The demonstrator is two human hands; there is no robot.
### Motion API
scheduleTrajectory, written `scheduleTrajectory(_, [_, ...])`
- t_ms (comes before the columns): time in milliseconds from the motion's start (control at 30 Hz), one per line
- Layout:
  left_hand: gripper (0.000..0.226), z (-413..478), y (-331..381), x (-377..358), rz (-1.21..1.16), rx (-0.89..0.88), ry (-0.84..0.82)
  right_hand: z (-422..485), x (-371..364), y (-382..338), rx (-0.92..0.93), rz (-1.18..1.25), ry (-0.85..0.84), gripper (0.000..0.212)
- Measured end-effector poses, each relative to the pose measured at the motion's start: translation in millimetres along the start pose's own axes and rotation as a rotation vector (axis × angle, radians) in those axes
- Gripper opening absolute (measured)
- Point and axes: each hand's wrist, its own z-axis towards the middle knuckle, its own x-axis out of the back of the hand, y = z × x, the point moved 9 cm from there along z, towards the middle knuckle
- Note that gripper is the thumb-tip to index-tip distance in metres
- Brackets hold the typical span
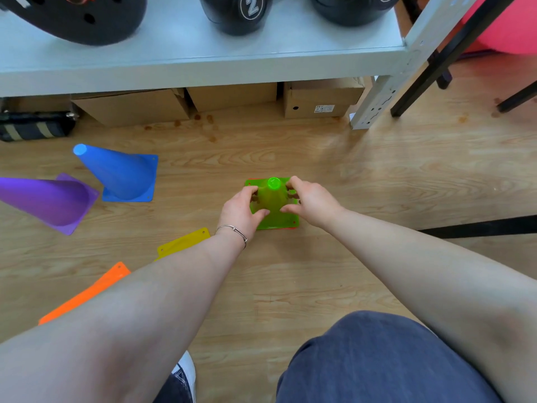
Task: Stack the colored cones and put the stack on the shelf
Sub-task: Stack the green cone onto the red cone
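Floor, below shelf [203, 58] | green cone [274, 212] upright, tip up, over a red base edge | left hand [242, 210] and right hand [312, 200] clasped round its sides | blue cone [122, 173] well left, nearer left hand, upright too.

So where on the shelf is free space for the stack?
The shelf front strip is bare along its whole edge, widest right of the numbered ball toward the post. The back is crowded: balls and a black holed object.
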Motion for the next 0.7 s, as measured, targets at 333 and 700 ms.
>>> scheduleTrajectory(333, [0.051, 4.2, 2.5, 5.9, 0.080, -0.025, -0.048, 0.3, -0.4, -6.3, -0.025, -0.050, -0.014, 0.062])
scheduleTrajectory(700, [0.073, -5.6, 17.0, 25.6, 0.693, -0.123, -0.069, -10.9, 39.1, -26.9, 0.118, -0.640, 0.099, 0.083])
